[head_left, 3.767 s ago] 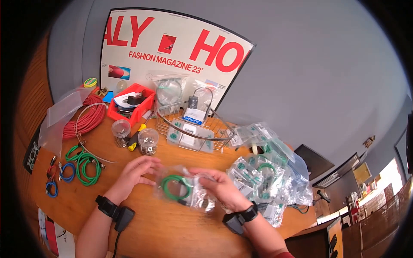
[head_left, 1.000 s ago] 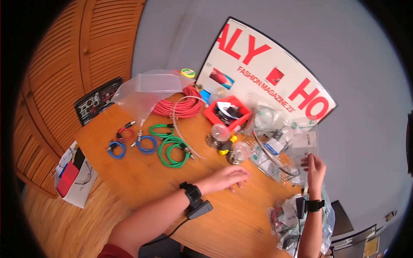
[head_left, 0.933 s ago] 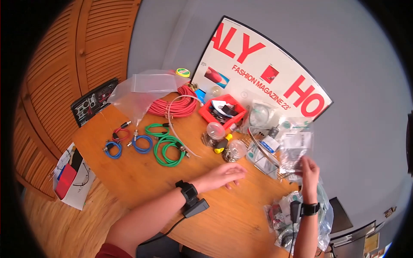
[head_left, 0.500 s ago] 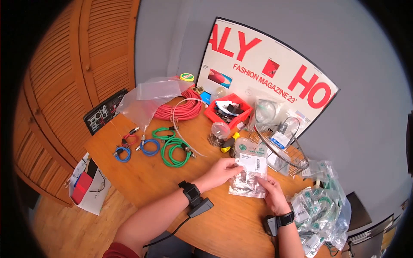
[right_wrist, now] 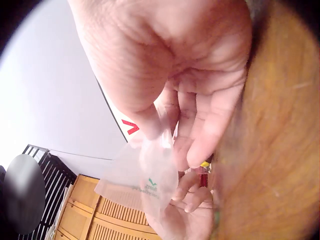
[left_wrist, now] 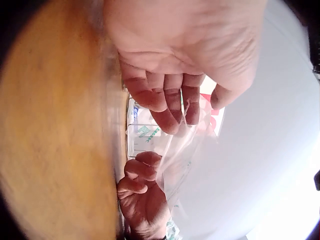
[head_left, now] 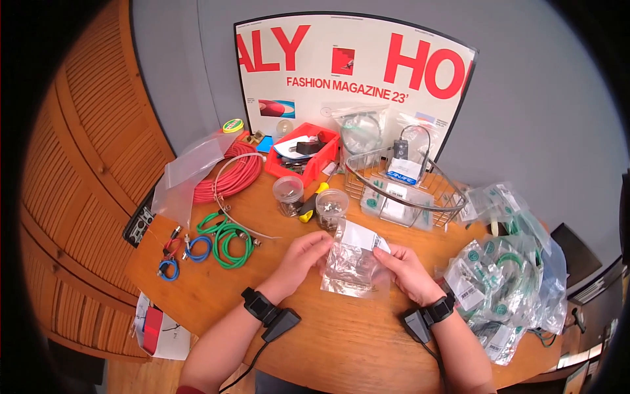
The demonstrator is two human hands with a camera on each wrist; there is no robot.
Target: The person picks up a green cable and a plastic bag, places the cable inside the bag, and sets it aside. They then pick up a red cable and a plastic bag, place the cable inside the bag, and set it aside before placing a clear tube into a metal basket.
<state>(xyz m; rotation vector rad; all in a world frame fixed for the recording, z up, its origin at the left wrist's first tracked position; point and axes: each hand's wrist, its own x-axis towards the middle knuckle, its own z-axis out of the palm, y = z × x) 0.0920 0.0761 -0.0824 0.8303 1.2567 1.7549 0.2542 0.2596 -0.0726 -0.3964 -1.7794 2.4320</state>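
Observation:
A clear plastic bag (head_left: 353,260) with a white label is held upright between both hands over the front of the table. My right hand (head_left: 408,273) pinches its right edge, thumb in front; the right wrist view shows thumb and fingers gripping the plastic (right_wrist: 150,165). At the bag's left edge, the curled fingers of my left hand (head_left: 300,261) hold the plastic, and in the left wrist view its edge (left_wrist: 185,127) runs by the fingertips. Through the clear front, the lower part looks silvery and creased.
A pile of bagged cables (head_left: 505,276) covers the table's right side. Behind the hands stand a wire basket (head_left: 453,213), screw jars (head_left: 332,205) and a red bin (head_left: 315,164). Coiled green cables (head_left: 231,246), blue cables (head_left: 198,248) and a red coil (head_left: 236,174) lie left.
The right hand has brought the labelled bag from beside the basket to the middle, where the left hand joined it. The bag with a green cable seen earliest has left the hands.

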